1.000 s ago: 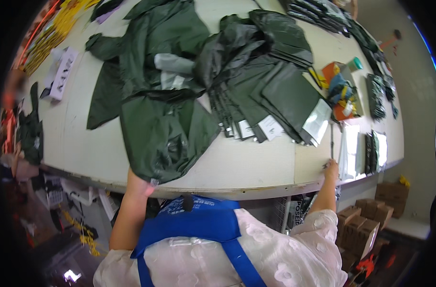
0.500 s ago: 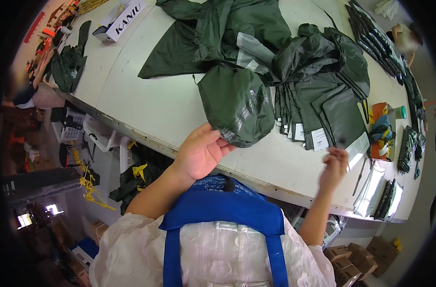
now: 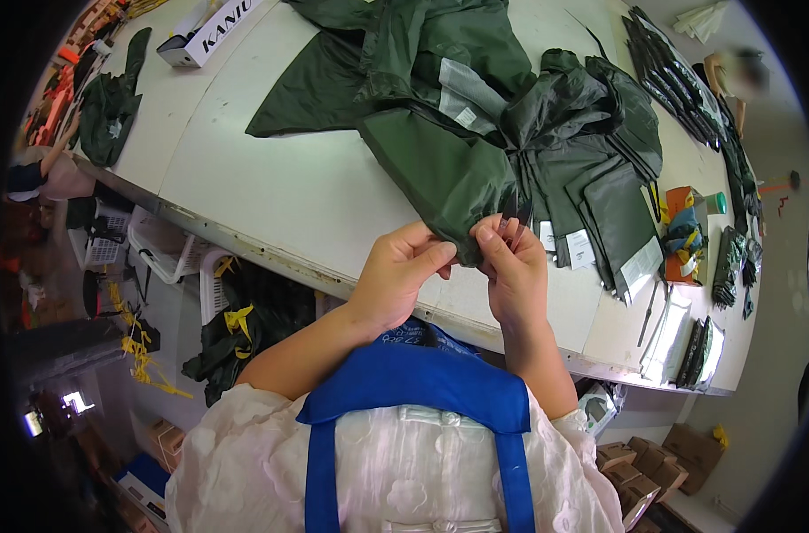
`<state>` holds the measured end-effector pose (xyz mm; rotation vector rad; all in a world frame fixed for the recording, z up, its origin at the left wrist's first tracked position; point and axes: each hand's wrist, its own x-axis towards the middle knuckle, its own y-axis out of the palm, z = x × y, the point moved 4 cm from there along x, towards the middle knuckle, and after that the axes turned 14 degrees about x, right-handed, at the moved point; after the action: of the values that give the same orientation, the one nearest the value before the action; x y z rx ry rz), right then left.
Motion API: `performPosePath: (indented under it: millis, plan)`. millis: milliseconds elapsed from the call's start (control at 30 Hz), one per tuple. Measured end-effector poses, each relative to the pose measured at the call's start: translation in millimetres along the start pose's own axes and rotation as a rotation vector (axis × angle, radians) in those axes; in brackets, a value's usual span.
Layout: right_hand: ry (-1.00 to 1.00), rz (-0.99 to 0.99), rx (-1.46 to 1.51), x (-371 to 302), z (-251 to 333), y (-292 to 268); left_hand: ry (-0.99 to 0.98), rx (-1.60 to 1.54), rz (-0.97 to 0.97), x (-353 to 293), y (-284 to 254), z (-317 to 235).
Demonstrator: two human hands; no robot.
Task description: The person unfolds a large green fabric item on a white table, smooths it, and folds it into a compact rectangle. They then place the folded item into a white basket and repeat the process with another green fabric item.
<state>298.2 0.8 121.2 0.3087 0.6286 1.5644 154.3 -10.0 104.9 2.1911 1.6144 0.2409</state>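
At the table's near edge, both my hands pinch the end of a dark green coated-fabric piece [image 3: 444, 169]. My left hand [image 3: 400, 275] grips it between thumb and fingers. Close beside it, my right hand [image 3: 515, 271] has its thumb and fingers closed on the same edge. Dark pointed blades, like thread snips [image 3: 516, 211], stick up from the right hand; their handle is mostly hidden. Beyond lies a larger heap of green garment [image 3: 320, 89] with a pale label panel [image 3: 462, 93]. To the right are bunched green fabric [image 3: 560, 102] and flat green pieces with white tags [image 3: 579, 249].
An orange box [image 3: 684, 235] of cloth scraps sits right, near stacked dark packages [image 3: 675, 75]. A white carton [image 3: 207, 35] and a green bundle [image 3: 110, 115] lie left. White baskets [image 3: 160, 244] stand below the table edge. People work at far left and far right.
My right hand has come left from beside the tagged pieces to the fabric end. The rounded green piece is now drawn narrower between both hands.
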Motion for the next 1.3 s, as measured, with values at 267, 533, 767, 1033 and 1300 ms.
performPosePath:
  millis: [267, 533, 767, 1033, 1300]
  plan:
    - [-0.54, -0.054, -0.663, -30.9, 11.0, -26.7, -0.046, -0.125, -0.01, 1.2, 0.3, -1.9]
    - [-0.63, -0.127, -0.924, -39.4, 16.8, -7.0, -0.03, -0.064, 0.025, 2.0, 2.7, 7.3]
    - [-0.689, -0.124, -0.963, -37.2, 17.4, -1.1, 0.003, -0.061, 0.048, 2.5, 9.8, 2.6]
    - [-0.637, -0.332, -0.632, -36.0, 1.4, -55.8, -0.015, -0.081, 0.035, 2.8, 1.7, 16.0]
    - [-0.189, -1.017, -1.414, -50.0, -24.4, -304.6, -0.356, -0.439, 0.066, -4.6, -28.4, 43.4]
